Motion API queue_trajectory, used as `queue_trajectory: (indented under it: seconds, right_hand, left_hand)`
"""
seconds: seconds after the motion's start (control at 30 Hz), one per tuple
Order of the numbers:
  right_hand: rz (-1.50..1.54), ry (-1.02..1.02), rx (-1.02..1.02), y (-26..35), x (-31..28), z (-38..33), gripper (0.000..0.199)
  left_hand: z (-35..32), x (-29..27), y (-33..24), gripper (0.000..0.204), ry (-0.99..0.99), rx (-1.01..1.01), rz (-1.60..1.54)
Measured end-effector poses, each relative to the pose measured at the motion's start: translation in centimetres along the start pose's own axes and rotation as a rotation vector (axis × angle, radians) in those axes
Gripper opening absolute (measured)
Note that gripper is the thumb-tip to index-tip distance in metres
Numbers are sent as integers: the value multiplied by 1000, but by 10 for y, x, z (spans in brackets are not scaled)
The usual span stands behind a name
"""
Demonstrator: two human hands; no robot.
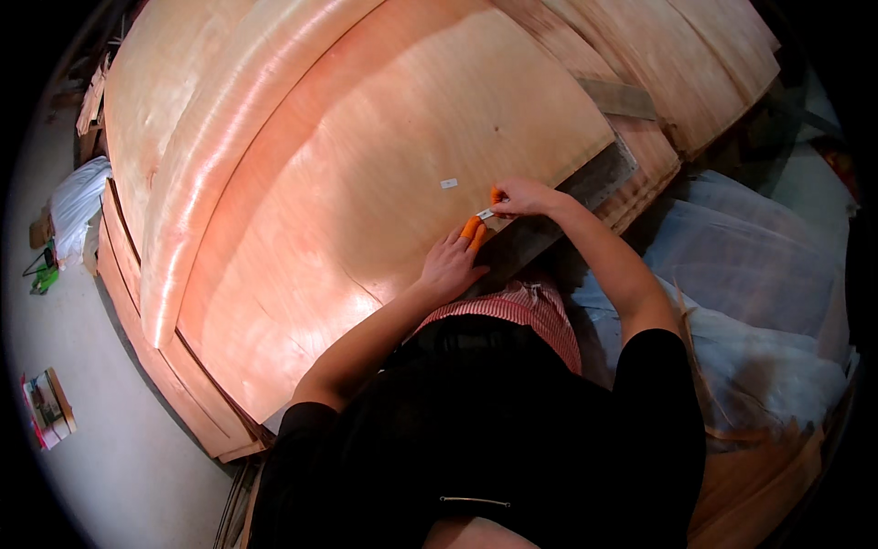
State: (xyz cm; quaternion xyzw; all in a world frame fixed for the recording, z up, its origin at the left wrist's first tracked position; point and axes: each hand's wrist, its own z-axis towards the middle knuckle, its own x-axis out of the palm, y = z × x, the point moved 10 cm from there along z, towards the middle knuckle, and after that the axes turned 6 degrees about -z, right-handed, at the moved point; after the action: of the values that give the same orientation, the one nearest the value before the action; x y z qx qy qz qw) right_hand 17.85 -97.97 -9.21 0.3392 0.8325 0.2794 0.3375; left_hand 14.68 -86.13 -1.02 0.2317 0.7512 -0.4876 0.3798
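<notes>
A broad thin wood veneer sheet (393,165) lies in front of me, its near edge by my body. At that edge my right hand (523,197), orange covers on its fingertips, is closed on a small white strip (485,214), pinching its right end. Reaching in from the left, my left hand (451,260) has its fingers stretched out and its thumb apart. Its orange-covered fingertips touch or nearly touch the strip's left end; exact contact is hard to make out. Another small white label (448,183) lies flat on the veneer just beyond my hands.
A rolled-back curl of veneer (229,128) arches across the left of the stack. More wood sheets (677,64) lie at the far right. Translucent plastic sheeting (750,265) covers things on my right. Beside the stack, a small box (49,407) stands on the grey floor (128,430).
</notes>
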Motion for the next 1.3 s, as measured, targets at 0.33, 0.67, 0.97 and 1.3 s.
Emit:
queue_trajectory:
  seconds: [0.33, 0.67, 0.97, 1.3]
  right_hand:
    - [-393, -187, -76, 0, -4, 4, 23]
    - [-91, -473, -41, -31, -94, 14, 26]
    - [483, 4, 129, 15, -11, -15, 21]
    - [496, 98, -167, 96, 120, 36, 15]
  left_hand:
    - [39, -29, -31, 75, 174, -200, -111]
    - [36, 25, -2, 66, 280, -128, 163]
    - [-101, -16, 80, 56, -339, -522, -1375]
    - [-248, 11, 103, 79, -342, -582, -28]
